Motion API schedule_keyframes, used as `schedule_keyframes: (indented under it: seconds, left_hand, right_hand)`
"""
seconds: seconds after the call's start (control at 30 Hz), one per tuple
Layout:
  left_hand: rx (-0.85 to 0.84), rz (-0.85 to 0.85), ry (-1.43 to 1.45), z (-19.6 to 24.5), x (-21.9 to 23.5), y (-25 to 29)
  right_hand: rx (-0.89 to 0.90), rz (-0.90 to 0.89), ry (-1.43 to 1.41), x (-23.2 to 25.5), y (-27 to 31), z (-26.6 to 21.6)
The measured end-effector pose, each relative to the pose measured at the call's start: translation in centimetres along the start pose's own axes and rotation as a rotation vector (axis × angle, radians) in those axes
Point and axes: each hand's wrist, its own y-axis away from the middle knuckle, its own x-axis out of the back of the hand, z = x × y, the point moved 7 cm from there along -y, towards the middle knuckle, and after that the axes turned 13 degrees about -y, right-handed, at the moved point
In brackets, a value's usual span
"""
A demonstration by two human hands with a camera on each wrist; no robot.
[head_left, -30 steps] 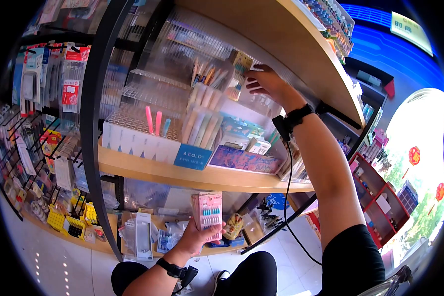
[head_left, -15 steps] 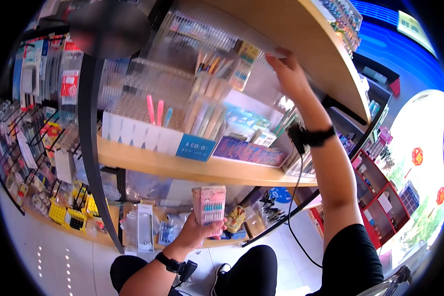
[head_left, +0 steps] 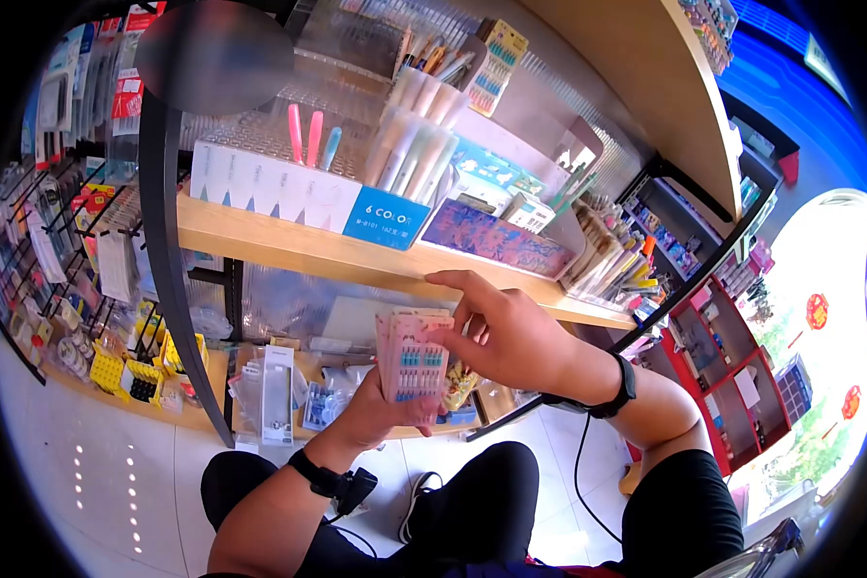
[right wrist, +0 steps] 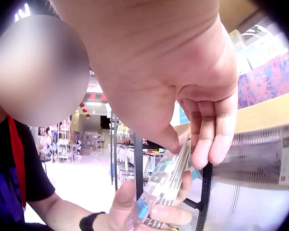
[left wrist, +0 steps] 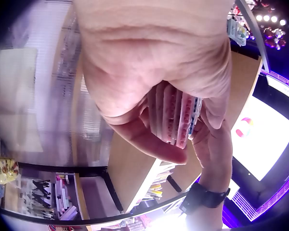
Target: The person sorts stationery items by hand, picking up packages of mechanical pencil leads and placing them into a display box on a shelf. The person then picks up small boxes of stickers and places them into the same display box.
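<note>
My left hand (head_left: pixel 380 409) grips a stack of flat pink-backed packs (head_left: pixel 422 361), held upright below the shelf edge. Rows of small teal and white pieces show on the front pack. In the left wrist view, several packs (left wrist: pixel 171 113) lie face to face between thumb and fingers. Over the stack's top corner hovers my right hand (head_left: pixel 525 337), its index finger stretched out and its thumb at the upper edge. The right wrist view has the thumb (right wrist: pixel 171 139) and bent fingers on either side of the stack's top end, with space between them. A similar yellow-topped pack (head_left: pixel 498 67) stands on the shelf.
The wooden shelf (head_left: pixel 289 249) carries a pen rack (head_left: pixel 270 188), clear holders of pens (head_left: pixel 419 159) and a purple patterned box (head_left: pixel 496 239). A black upright post (head_left: pixel 164 241) stands left. Loose goods and a yellow basket (head_left: pixel 130 371) sit lower down.
My right hand has left the upper shelf beside the yellow-topped pack and come down to the stack in my left hand. That pack stays standing on the shelf. The head view has tilted down.
</note>
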Motion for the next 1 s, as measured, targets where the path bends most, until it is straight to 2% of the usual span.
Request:
schedule_keyframes:
  seconds: [0.13, 0.43, 0.5, 0.53, 0.63, 0.77, 0.8, 0.87, 0.9, 1.0]
  left_hand:
    - [0.006, 0.005, 0.1, -0.5, 0.3, 0.2]
    - [-0.045, -0.035, 0.049, 0.1, -0.9, 0.9]
    - [-0.077, 0.035, 0.11, 0.5, -0.9, 1.4]
    - [-0.054, 0.009, 0.065, 0.1, -0.5, 1.6]
    - [-0.083, 0.037, 0.067, 1.3, -1.2, 2.2]
    - [-0.113, 0.071, 0.056, 1.5, -0.7, 2.7]
    - [-0.113, 0.071, 0.056, 1.9, -1.0, 2.7]
    - [-0.064, 0.157, 0.06, 2.4, -0.9, 2.5]
    - [-0.066, 0.157, 0.062, 2.4, -0.8, 2.3]
    - [-0.052, 0.154, 0.058, 1.6, 0.2, 2.1]
  right_hand:
    - [0.006, -0.04, -0.223, -0.5, 0.7, 1.0]
    - [0.153, 0.065, -0.361, 0.4, 2.5, 0.5]
    - [0.197, 0.071, -0.363, 0.9, 2.9, 0.3]
    - [0.214, 0.087, -0.356, 1.0, 3.1, 0.6]
    - [0.132, 0.06, -0.482, 2.1, 3.6, 0.7]
    - [0.205, 0.103, -0.472, 7.9, 3.5, -1.7]
    - [0.209, 0.164, -0.532, 9.6, 3.2, -1.5]
    - [0.425, 0.308, -0.574, 13.9, 2.5, -2.1]
    - [0.481, 0.494, -0.523, 16.2, 2.4, -2.6]
    - [0.704, 0.728, -0.263, 21.7, 0.5, -3.2]
